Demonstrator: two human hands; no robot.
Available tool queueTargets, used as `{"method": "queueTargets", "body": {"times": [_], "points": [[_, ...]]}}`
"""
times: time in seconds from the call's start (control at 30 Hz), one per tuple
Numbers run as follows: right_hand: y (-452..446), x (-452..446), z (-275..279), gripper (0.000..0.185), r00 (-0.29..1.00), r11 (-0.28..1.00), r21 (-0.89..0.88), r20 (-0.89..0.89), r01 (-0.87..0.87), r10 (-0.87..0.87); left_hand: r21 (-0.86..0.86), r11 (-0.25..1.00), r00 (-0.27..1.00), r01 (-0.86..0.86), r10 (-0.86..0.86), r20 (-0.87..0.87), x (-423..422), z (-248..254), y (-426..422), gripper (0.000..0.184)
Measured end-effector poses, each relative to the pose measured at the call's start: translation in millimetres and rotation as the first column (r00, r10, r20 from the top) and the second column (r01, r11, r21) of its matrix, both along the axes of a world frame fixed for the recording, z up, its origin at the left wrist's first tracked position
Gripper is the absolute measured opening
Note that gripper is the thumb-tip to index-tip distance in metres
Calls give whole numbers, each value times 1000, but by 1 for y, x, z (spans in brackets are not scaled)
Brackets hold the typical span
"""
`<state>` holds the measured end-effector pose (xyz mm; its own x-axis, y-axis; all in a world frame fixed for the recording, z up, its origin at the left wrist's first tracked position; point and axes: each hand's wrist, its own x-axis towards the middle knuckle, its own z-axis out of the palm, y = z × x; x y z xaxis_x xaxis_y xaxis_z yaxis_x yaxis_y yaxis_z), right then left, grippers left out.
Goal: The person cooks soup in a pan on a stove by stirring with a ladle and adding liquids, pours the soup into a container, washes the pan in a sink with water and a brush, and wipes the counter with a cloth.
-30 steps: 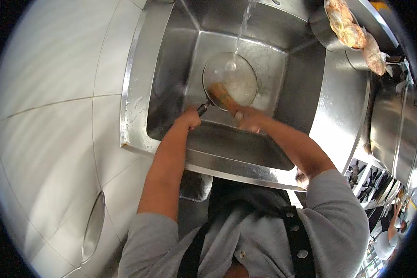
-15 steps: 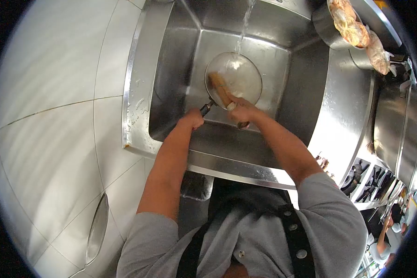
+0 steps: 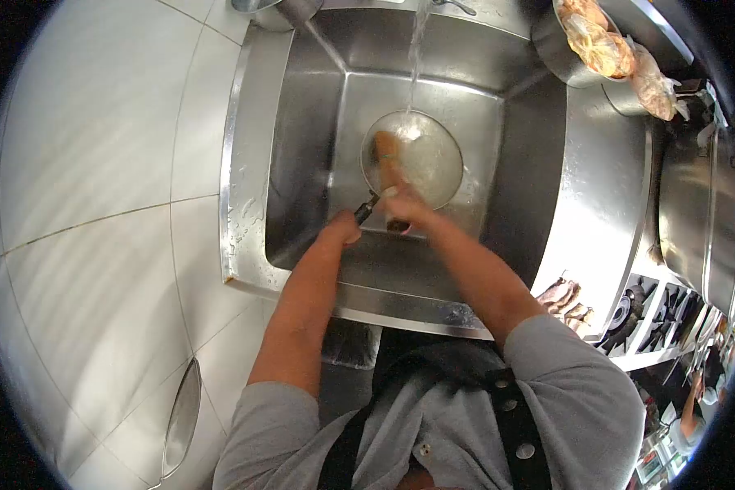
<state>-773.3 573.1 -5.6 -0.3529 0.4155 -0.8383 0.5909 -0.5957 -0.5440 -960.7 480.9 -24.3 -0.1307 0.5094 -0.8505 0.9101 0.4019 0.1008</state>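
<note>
My left hand [image 3: 342, 229] is closed around the black handle of a round, thin-rimmed strainer [image 3: 434, 163] low in the sink. Its shallow bowl looks like fine mesh, wet and shiny. In my right hand [image 3: 408, 207] is a scrub brush [image 3: 386, 149] with tan bristles, pressed against the left side of the strainer's bowl. Motion blurs this hand and the brush, and the fingers cover part of the brush handle. A stream of water [image 3: 416, 57] falls from above onto the strainer's far edge.
Steel walls of the deep sink [image 3: 302, 155] surround both hands. Bagged food [image 3: 600, 41] sits in a metal pot [image 3: 554, 53] at the upper right. Brownish pieces [image 3: 565, 300] lie on the right counter. Another strainer [image 3: 183, 416] hangs at the left tiled wall. A person [image 3: 688, 425] is far right.
The brush and my right hand have shifted left over the strainer, and the brush stands more upright in view. My left hand keeps the handle. The camera view has moved slightly.
</note>
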Motion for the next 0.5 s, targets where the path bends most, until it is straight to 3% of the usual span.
{"method": "queueTargets", "body": {"times": [0.07,0.17,0.2,0.3,0.33,0.4,0.47,0.5], "points": [[11,-2,30,87,966,973,-16,-113,232,-232,-84,996,1000,0,0,5,5,23,12,24],[10,-19,-13,96,877,859,175,-108,481,-468,-114,993,998,16,-22,-54,9,36,14,27],[0,-23,25,96,884,880,106,-132,463,-449,-112,993,996,27,-36,-81,10,37,12,27],[-7,-22,-10,92,961,904,326,-86,277,-263,-106,994,998,29,-35,-54,3,16,8,27],[2,-17,7,91,886,861,211,-151,463,-439,-112,994,998,9,-15,-56,5,15,0,28],[14,-22,64,85,755,752,-67,23,656,-656,-85,996,997,-26,19,-74,5,13,4,29],[-14,-12,44,83,964,969,-4,-101,246,-246,-40,996,996,76,-78,-52,2,14,2,30],[-30,8,30,82,994,998,54,-99,40,-34,-12,993,992,120,-121,-43,0,14,2,31]]}}
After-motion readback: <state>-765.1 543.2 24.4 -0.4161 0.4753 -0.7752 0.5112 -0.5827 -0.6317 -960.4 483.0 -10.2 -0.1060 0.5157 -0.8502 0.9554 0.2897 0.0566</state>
